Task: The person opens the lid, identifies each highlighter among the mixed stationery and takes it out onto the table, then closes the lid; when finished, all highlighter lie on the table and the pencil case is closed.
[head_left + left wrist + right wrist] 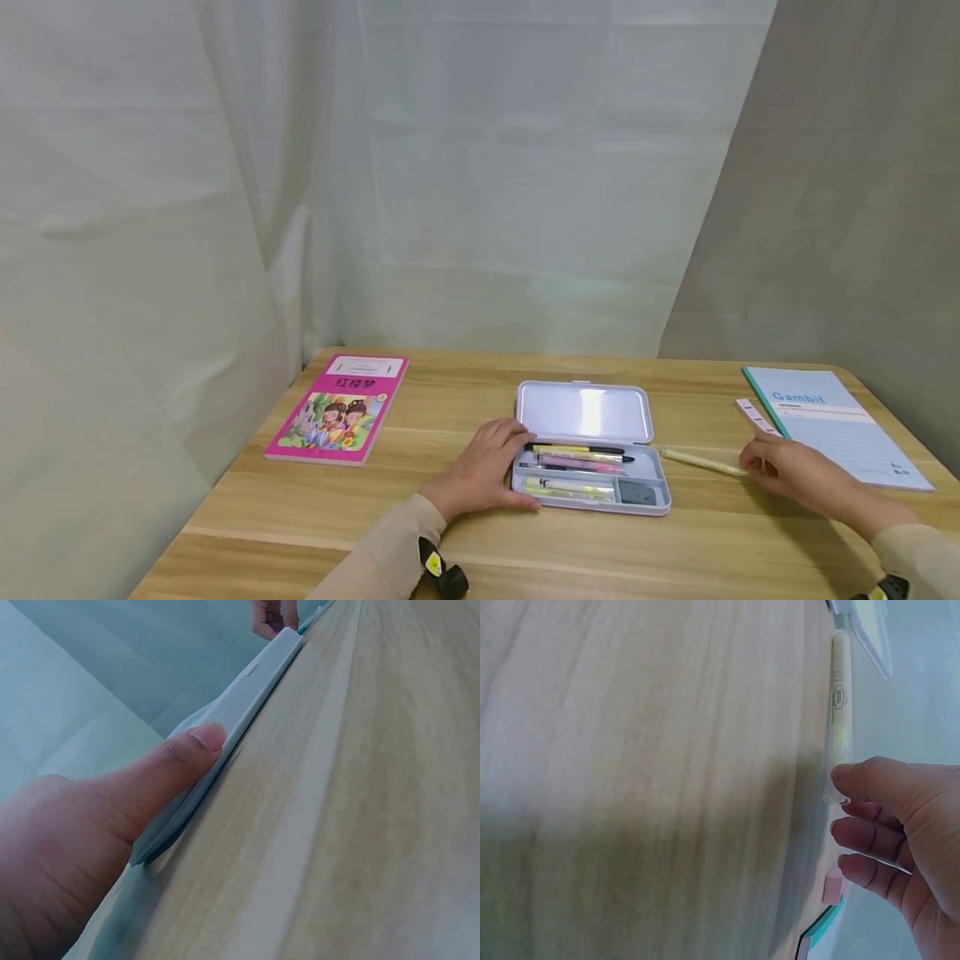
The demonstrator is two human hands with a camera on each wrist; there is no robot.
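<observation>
A white pencil case [555, 500] lies with its lid raised at the back. In its tray are several pens [577, 451], a pale yellow-green pack [567, 488] and a dark grey eraser [637, 493]. My left hand [483, 471] grips the case's left end; in the left wrist view the thumb [206, 737] presses on its front wall. To the right of the case, my right hand [798, 475] pinches the near end of a pale yellow pen [701, 461] between thumb and forefinger. The pen [841, 697] points toward the case, low along the tabletop.
A pink picture book [337, 408] lies at the left of the wooden table [300, 533]. At the right lies a Gambit notebook [840, 425], with a small pink-and-white block [756, 416] against its left edge. Pale curtains [510, 183] hang behind the table.
</observation>
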